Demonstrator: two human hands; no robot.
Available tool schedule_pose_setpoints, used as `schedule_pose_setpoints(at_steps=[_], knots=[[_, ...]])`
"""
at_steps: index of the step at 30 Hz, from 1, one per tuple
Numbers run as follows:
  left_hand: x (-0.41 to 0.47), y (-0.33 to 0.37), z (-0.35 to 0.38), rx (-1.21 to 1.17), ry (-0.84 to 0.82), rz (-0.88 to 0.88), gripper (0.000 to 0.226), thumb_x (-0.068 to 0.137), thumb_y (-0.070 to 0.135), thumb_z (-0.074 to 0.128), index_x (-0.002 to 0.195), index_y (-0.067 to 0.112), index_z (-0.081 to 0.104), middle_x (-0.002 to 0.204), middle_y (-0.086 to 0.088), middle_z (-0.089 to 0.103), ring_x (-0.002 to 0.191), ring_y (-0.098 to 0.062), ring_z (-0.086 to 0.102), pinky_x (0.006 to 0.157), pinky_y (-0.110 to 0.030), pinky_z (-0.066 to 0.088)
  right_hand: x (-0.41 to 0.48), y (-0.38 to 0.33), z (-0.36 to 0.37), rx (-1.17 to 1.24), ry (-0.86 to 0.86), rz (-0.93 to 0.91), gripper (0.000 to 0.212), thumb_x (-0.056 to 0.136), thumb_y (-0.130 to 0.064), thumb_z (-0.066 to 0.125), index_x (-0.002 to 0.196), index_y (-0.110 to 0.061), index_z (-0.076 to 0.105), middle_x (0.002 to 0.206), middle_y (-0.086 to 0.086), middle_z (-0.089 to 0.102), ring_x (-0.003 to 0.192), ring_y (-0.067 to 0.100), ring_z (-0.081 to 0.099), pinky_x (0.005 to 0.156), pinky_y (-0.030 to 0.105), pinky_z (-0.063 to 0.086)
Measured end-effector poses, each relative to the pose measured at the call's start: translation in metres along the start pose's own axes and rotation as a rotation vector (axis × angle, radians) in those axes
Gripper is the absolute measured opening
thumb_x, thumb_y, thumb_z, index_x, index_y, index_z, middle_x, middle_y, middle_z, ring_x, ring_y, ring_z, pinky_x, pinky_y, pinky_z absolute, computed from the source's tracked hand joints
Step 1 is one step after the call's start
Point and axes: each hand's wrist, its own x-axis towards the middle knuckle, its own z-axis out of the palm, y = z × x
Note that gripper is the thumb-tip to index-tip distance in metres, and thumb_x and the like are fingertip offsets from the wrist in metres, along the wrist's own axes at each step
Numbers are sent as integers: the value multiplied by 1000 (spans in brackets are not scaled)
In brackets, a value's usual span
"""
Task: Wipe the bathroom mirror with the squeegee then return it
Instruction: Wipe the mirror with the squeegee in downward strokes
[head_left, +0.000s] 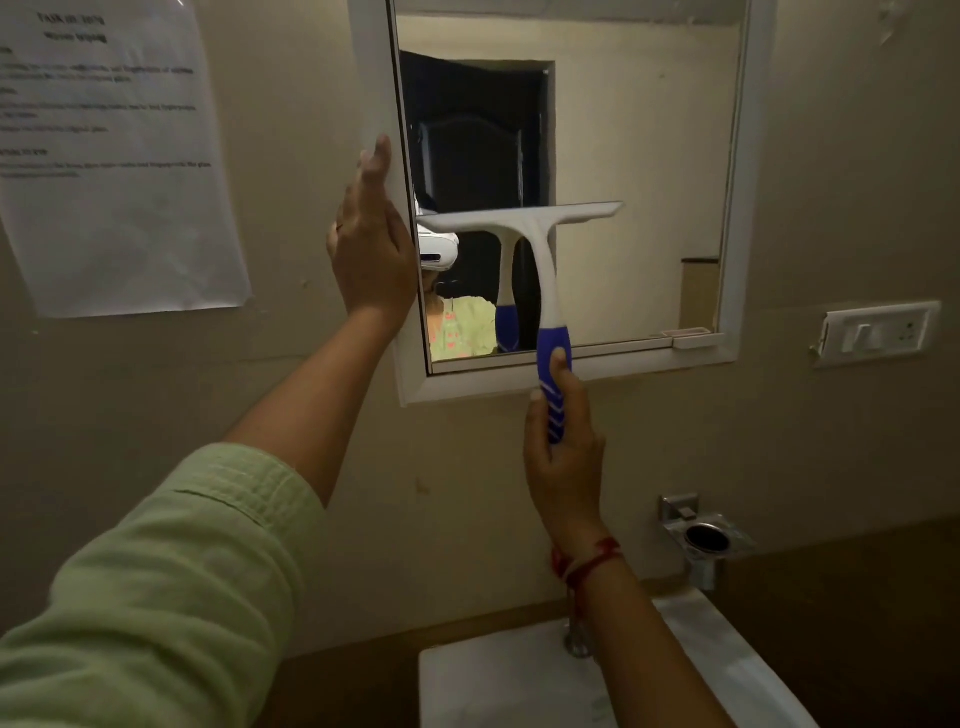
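A white-framed mirror (644, 171) hangs on the beige wall. My right hand (563, 457) grips the blue handle of a white squeegee (535, 249), held upright. Its blade lies across the lower middle of the glass, roughly level. My left hand (371, 239) rests flat against the left edge of the mirror frame, fingers pointing up and holding nothing. The squeegee's reflection shows in the glass just behind it.
A printed paper sheet (114, 156) is stuck to the wall at left. A white switch plate (878, 332) sits right of the mirror. Below are a chrome holder (701, 540), a tap (576, 639) and a white basin (509, 680).
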Motion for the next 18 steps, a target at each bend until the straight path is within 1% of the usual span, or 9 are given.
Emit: schedule_pose_setpoints(at_steps=[2, 3, 5, 7, 10, 11, 14, 16, 18], knots=[[0, 0, 0, -2, 4, -1, 43, 97, 9, 30, 140, 13, 35, 142, -7, 45, 126, -19, 46, 101, -45, 41, -12, 7, 0, -14, 5, 21, 44, 91, -37, 40, 133, -40, 28, 100, 11, 60, 67, 7, 57, 58, 19, 52], [0, 0, -1, -7, 5, 2, 43, 97, 9, 30, 140, 13, 35, 141, -7, 45, 126, -19, 46, 101, -44, 41, -24, 13, -1, -26, 3, 28, 43, 91, -35, 40, 133, -36, 29, 95, 11, 59, 66, 7, 55, 58, 17, 50], [0, 0, -1, -13, 4, 5, 43, 97, 8, 30, 139, 13, 36, 141, -7, 45, 127, -20, 45, 102, -44, 40, -53, 26, -3, -67, -19, 34, 44, 92, -29, 45, 133, -32, 30, 84, 5, 56, 60, 1, 49, 55, 11, 44], [1, 0, -2, -14, 4, 1, 44, 96, 6, 30, 138, 14, 37, 141, -7, 45, 128, -20, 44, 102, -44, 40, -76, 31, -5, -97, -48, 54, 46, 93, -24, 50, 133, -33, 28, 80, 2, 54, 58, -1, 47, 52, 8, 42], [0, 1, -1, -30, 3, -4, 43, 96, 6, 31, 138, 13, 38, 140, -7, 46, 128, -20, 44, 101, -46, 40, -76, 29, -5, -92, -54, 68, 42, 94, -42, 39, 133, -33, 28, 81, 1, 54, 59, -3, 47, 53, 6, 43], [0, 1, -1, -34, 2, -7, 43, 97, 6, 31, 138, 13, 38, 140, -7, 46, 128, -21, 44, 101, -46, 40, -68, 26, -5, -86, -43, 59, 43, 93, -44, 37, 134, -34, 27, 83, 0, 54, 59, -3, 47, 53, 6, 43], [0, 0, -1, -44, 0, -10, 41, 97, 8, 30, 137, 12, 38, 139, -9, 47, 128, -23, 44, 101, -48, 41, -43, 17, -2, -57, -8, 25, 46, 92, -40, 38, 135, -43, 23, 93, 1, 55, 64, 1, 52, 56, 8, 46], [-1, 1, -2, -45, 2, -4, 41, 96, 8, 30, 136, 11, 40, 138, -10, 48, 127, -24, 45, 100, -49, 40, -35, 15, 0, -46, 9, 22, 46, 92, -46, 37, 134, -50, 21, 98, 3, 56, 68, 3, 55, 59, 9, 48], [-1, 1, -2, -50, -2, -2, 41, 96, 8, 30, 135, 10, 41, 137, -10, 49, 127, -24, 45, 100, -50, 40, -42, 18, 2, -66, 10, 26, 46, 92, -45, 37, 134, -51, 20, 95, 1, 56, 67, 3, 54, 57, 12, 48]])
